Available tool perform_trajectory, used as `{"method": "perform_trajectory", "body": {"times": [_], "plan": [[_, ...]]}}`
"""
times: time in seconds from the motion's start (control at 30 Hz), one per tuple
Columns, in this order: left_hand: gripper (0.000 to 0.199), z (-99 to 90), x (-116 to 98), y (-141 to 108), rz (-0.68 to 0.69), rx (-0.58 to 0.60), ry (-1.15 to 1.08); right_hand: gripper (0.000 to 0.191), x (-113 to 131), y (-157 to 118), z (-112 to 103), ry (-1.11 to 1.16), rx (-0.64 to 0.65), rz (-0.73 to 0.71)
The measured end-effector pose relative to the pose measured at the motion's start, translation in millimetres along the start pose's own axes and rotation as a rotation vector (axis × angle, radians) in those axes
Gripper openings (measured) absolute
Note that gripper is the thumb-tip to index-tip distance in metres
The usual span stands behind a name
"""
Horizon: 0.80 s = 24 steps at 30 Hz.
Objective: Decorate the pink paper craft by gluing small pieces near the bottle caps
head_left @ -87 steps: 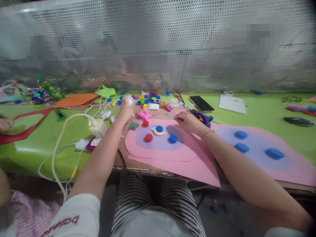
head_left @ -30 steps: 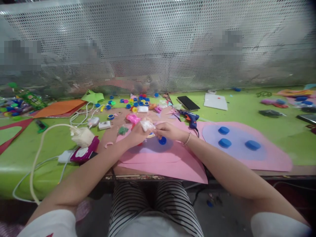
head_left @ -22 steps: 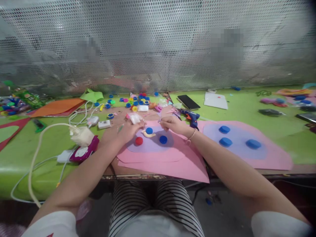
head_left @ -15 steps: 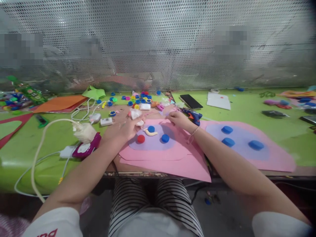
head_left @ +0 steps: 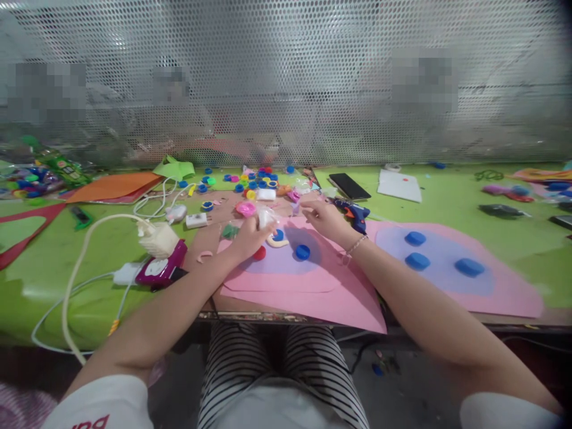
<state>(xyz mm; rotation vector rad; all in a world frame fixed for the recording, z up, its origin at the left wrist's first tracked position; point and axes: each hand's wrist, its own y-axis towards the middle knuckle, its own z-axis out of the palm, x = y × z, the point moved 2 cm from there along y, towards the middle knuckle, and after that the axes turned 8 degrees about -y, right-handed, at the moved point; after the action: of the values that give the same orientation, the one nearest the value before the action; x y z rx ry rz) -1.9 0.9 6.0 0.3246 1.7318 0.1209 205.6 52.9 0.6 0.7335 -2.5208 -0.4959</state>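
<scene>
My left hand (head_left: 251,237) is closed around a crumpled, translucent white plastic bag (head_left: 267,217), above the left part of a pink paper sheet (head_left: 308,282) with a lilac patch. A curved cream-coloured strip (head_left: 277,243) lies on the patch below the bag. Around the strip are a red bottle cap (head_left: 259,253), partly behind my left hand, and two blue caps, one (head_left: 302,252) to the right and one (head_left: 277,235) just behind. My right hand (head_left: 328,220) hovers over the sheet's far right edge, fingers bent and apart, apparently holding nothing.
A blue glue gun (head_left: 357,215) lies beyond my right wrist, near a black phone (head_left: 350,186). A second pink sheet (head_left: 513,292) with several blue caps lies to the right. Loose caps (head_left: 263,177) are scattered at the back. A purple power adapter (head_left: 161,268) with cables sits left.
My left hand has moved right with the plastic bag, over the strip and red cap, uncovering a pink item and a green item behind it. My right hand's fingers have spread a little.
</scene>
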Motion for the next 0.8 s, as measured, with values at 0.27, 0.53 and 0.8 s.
{"method": "perform_trajectory", "body": {"times": [0.27,0.53,0.8], "plan": [[0.031,4.9,1.4,-5.3,0.173,0.173,0.435,0.023,42.2,-14.6,-8.3,-0.021,0.017,-0.481],[0.044,6.9,1.4,-7.8,0.189,0.305,0.496,0.011,50.1,-21.8,-14.7,-0.021,-0.022,-0.537],[0.047,5.6,3.3,-10.8,0.262,0.320,0.538,0.016,55.5,-21.0,-15.7,0.049,0.018,-0.553]]}}
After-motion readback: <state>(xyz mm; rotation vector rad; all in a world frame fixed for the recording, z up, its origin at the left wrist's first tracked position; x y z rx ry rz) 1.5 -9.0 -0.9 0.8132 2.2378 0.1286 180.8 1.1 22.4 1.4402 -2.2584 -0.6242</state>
